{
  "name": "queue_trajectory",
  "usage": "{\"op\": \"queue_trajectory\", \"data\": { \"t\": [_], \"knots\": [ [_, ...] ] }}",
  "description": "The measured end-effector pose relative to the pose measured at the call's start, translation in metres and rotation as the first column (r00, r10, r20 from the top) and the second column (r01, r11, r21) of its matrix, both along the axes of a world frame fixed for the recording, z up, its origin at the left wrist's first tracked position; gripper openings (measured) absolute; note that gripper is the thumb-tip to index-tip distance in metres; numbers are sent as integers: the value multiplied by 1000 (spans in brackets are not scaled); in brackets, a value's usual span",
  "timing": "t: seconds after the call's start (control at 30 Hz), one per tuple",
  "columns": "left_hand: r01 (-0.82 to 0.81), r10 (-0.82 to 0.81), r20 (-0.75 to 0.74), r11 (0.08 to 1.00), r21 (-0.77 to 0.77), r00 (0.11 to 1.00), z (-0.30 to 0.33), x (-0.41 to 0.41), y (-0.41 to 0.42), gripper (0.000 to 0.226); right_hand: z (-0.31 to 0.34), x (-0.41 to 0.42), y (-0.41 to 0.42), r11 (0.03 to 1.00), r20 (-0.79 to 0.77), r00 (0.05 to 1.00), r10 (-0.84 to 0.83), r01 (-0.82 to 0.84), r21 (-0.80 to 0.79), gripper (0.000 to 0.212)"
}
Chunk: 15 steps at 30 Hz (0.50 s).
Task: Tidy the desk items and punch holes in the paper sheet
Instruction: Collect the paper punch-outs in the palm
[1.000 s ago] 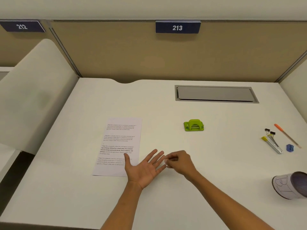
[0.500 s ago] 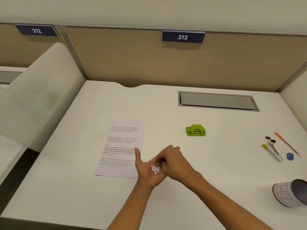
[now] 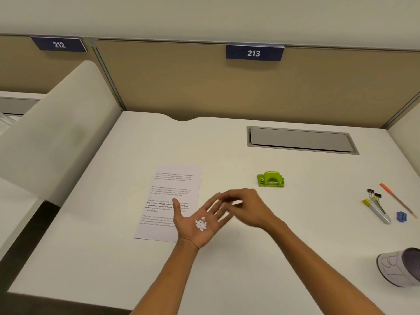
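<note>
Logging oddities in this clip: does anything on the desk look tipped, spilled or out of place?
Yes. The pen cup lies on its side at the desk's right edge, and small white paper bits sit piled in the open left hand.

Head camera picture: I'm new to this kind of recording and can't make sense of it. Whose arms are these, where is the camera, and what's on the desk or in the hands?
There is no machine here. A person wears one wide-angle camera on the head, looking forward and down, so the two bare arms reaching in from below are their own.

The left hand is open, palm up, with a small heap of white paper bits lying in it. The right hand is blurred beside the left fingers; whether it pinches anything cannot be told.

On the white desk lie a printed paper sheet, a green hole punch, and, at the right, black binder clips, an orange pen, a small blue item and a cup on its side.
</note>
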State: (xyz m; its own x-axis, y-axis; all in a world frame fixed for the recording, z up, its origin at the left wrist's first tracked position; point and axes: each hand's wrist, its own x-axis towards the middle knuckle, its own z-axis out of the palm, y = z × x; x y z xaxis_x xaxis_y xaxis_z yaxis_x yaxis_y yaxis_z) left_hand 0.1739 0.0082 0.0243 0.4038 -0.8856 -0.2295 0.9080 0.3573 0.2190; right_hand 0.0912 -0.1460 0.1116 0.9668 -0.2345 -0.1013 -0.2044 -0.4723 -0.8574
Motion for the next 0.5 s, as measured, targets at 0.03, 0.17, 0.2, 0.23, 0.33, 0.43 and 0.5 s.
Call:
{"op": "queue_trajectory", "data": {
  "t": [0.03,0.17,0.2,0.23,0.33,0.43,0.5],
  "knots": [
    [-12,12,-9,1000,-14,1000,-2,6,3,128,-8,0,-11,994,21,995,-100,100,42,25],
    [-24,23,-17,997,-72,1000,-10,28,21,125,-53,-6,-45,957,-140,947,-288,281,-72,35],
    [-26,25,-14,997,-74,1000,-12,31,24,125,-66,-7,-49,958,-200,941,-275,250,-140,39],
    [-29,28,-14,996,-82,1000,-14,32,27,125,-78,-5,-50,956,-243,934,-260,215,-197,42],
    [-39,37,-26,993,-110,999,-21,32,36,126,-105,7,-48,942,-300,936,-185,82,-325,46],
    [-48,43,-44,991,-128,998,-30,27,43,126,-124,23,-35,841,-353,935,5,-195,-504,51],
    [-56,48,-59,988,-144,997,-35,24,46,126,-134,28,-23,720,-390,912,131,-358,-595,48]
  ]
}}
